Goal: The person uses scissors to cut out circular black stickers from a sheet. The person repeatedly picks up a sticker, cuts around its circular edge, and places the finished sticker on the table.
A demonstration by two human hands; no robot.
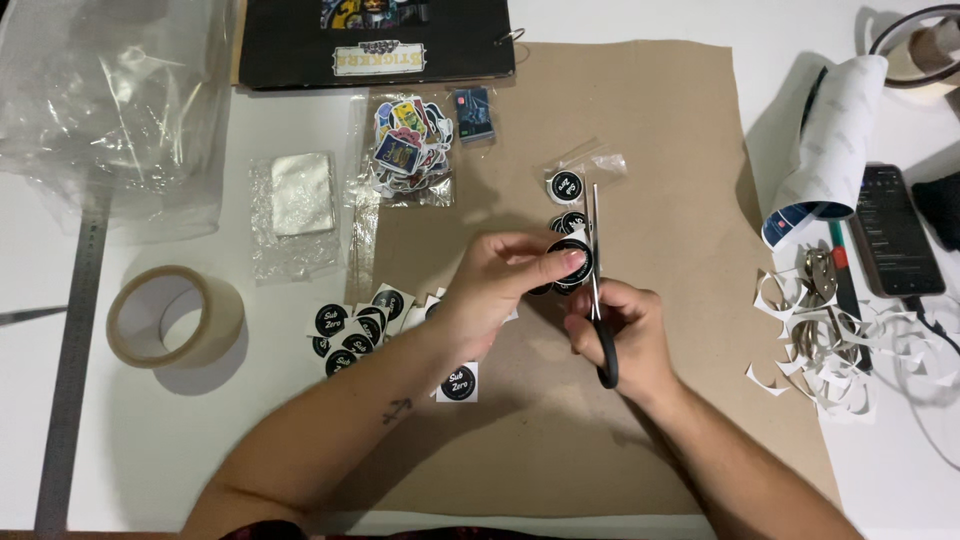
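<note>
Centrally, over the brown paper sheet, the left hand pinches a round black sticker between thumb and fingers. Just beside it, the right hand is closed around the black handles of the scissors, whose blades point away and seem to meet the sticker's edge. More black stickers lie left, paper trimmings right.
</note>
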